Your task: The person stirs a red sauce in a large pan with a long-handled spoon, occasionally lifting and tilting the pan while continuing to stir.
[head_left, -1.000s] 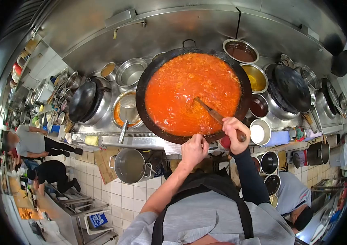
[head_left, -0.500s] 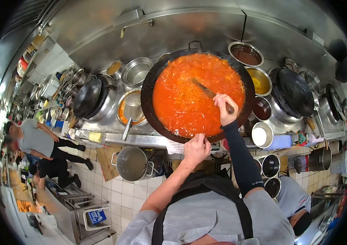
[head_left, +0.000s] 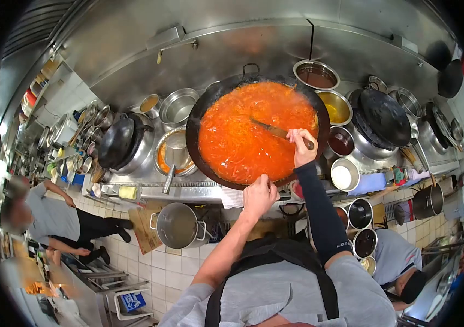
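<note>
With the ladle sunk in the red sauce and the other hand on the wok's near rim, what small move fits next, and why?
Probably sweep the ladle back toward the near side. The right hand grips its handle with the bowl end buried mid-sauce, and the left hand braces the wok at its near rim, so it looks steadied for another stirring stroke.

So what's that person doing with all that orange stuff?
A person is cooking at a big stove. Their right hand holds the wooden handle of a ladle whose end is down in the orange-red sauce that fills a large black wok. Their left hand grips the wok's near rim. Metal bowls of sauces and oil sit around it.
</note>
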